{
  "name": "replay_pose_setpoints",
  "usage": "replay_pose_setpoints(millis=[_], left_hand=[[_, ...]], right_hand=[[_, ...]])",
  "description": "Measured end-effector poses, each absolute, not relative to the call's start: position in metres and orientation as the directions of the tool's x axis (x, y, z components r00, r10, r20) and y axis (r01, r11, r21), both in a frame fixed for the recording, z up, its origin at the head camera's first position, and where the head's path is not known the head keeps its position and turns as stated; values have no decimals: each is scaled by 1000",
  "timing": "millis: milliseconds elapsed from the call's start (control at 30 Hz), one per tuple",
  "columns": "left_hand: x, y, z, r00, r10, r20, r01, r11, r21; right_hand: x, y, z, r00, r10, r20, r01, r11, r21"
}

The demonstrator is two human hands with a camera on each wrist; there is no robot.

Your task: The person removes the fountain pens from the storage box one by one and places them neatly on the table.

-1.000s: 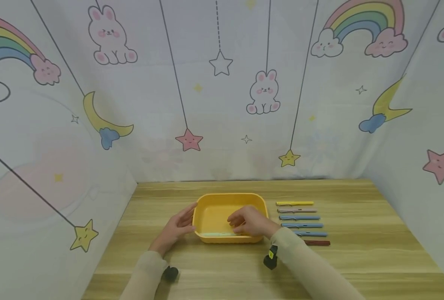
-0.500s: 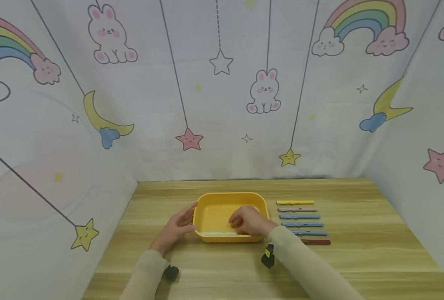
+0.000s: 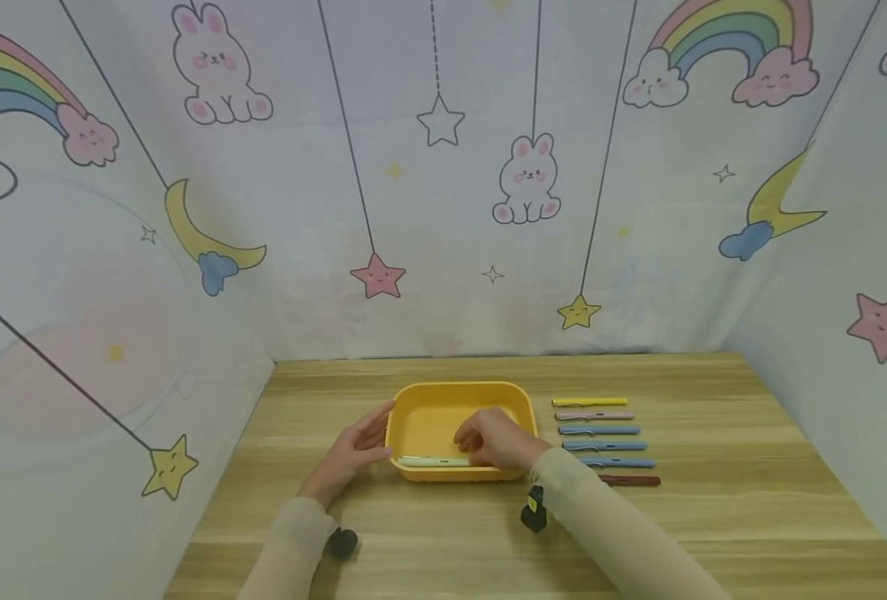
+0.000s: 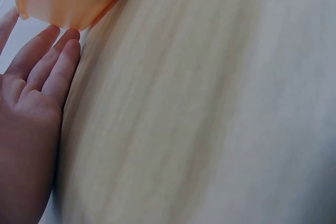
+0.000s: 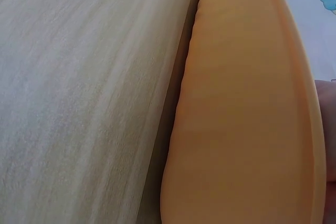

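In the head view a yellow plastic tray (image 3: 458, 475) sits on the wooden table. My left hand (image 3: 349, 454) lies along its left end; the left wrist view has straight fingers (image 4: 62, 69) touching the tray wall (image 4: 73, 1). Inside the tray, my right hand (image 3: 499, 440) pinches the right part of a pale green pen (image 3: 428, 461), which lies lengthwise near the front wall. Its fingertips and that end of the pen are hidden. The right wrist view is mostly filled by the tray's outer wall (image 5: 241, 103), with a bit of hand (image 5: 326, 129) behind the rim.
Right of the tray, several pens lie in a column: a yellow pen (image 3: 589, 402), a pinkish pen (image 3: 593, 416), blue pens (image 3: 601, 431) and a dark red pen (image 3: 631, 481) partly behind the right sleeve. A printed cloth (image 3: 443, 317) rises behind the table (image 3: 443, 542).
The pale green pen has risen slightly off the tray's front edge and shows more of its length. My right wrist has shifted a little left. The left hand stays at the tray.
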State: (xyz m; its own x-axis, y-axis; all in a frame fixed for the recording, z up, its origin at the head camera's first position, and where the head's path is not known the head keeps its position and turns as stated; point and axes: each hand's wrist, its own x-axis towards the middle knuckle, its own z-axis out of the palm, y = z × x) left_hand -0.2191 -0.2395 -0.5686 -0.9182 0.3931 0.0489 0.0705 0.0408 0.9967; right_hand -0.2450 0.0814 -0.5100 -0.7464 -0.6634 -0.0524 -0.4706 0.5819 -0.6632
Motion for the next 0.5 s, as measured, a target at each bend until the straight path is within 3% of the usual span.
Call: replay_pose_setpoints(millis=[500], left_hand=[[-218,-239,-567,-915,400,48,71,44,997]], right_hand=[[-244,77,-507,-726,-687,-24,-542,593,-595]])
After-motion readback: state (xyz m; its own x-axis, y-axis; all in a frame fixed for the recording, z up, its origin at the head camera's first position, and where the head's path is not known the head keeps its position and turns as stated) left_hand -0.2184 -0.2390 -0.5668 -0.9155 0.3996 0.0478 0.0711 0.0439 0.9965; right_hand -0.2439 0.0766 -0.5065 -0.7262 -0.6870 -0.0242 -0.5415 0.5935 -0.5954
